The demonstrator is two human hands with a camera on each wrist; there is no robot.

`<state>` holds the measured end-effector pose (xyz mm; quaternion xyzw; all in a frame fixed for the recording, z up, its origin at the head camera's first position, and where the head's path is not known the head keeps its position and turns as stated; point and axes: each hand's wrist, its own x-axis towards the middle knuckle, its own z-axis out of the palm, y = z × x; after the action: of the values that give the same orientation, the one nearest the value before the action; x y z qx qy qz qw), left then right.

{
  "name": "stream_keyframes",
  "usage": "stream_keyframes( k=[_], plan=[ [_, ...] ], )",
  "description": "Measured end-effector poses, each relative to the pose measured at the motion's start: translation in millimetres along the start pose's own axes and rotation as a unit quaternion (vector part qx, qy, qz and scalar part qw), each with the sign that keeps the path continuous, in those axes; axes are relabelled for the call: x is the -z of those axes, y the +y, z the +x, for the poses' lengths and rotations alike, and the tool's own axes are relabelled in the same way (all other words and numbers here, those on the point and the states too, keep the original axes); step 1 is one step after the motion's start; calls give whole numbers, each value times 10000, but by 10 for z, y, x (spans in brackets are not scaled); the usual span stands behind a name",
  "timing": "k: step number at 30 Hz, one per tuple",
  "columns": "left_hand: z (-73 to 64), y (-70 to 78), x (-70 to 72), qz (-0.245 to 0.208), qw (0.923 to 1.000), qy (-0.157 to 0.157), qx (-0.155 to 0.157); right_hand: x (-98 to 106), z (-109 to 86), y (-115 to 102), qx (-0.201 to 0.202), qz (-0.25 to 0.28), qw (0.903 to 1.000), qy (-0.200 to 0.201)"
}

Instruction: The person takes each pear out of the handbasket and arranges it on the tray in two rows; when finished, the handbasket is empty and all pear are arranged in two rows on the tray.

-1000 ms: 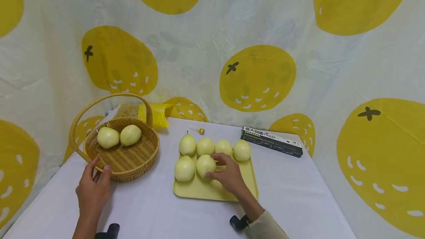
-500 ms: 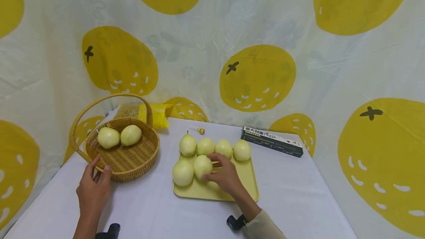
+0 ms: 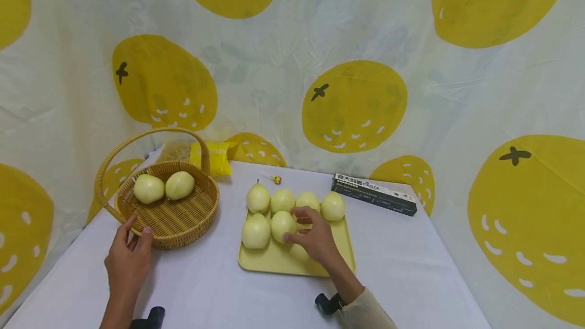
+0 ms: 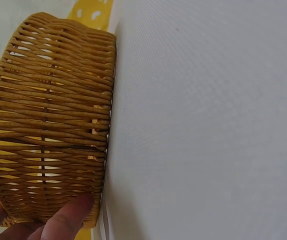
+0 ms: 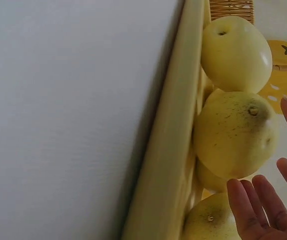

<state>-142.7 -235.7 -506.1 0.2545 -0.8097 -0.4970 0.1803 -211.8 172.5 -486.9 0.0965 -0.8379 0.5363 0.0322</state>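
left hand (image 3: 128,263) on the basket (image 3: 180,242), right hand (image 3: 317,240) at the front right pear (image 3: 280,226)

the left hand's fingers rest spread against the basket's near-left side, seemingly to steady it; two pears (image 3: 149,189) sit side by side inside. a yellow bag (image 3: 217,159) lies behind. on the desk (image 3: 205,293), the tray (image 3: 292,264) carries six pears, its raised rim likely stopping them rolling. the front right pear sits in the tray, the right hand's bent fingers spread at its side; whether they press, i cannot tell. a dark box (image 3: 374,197) lies farthest right.
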Motion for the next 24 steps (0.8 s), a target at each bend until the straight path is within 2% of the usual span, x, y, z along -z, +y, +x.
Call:
stream_keyframes(
  k=[6,13,24],
  plan=[
    [1,-13,-3,12,10000,28,1,-33,40,-118,351,24,9990,294],
    [-10,-5,1,8,10000,31,7,-169,111,-383,833,-20,9947,599],
    [-11,-4,-4,-14,10000,31,-52,-495,198,-808,1171,305,9921,345]
  ],
)
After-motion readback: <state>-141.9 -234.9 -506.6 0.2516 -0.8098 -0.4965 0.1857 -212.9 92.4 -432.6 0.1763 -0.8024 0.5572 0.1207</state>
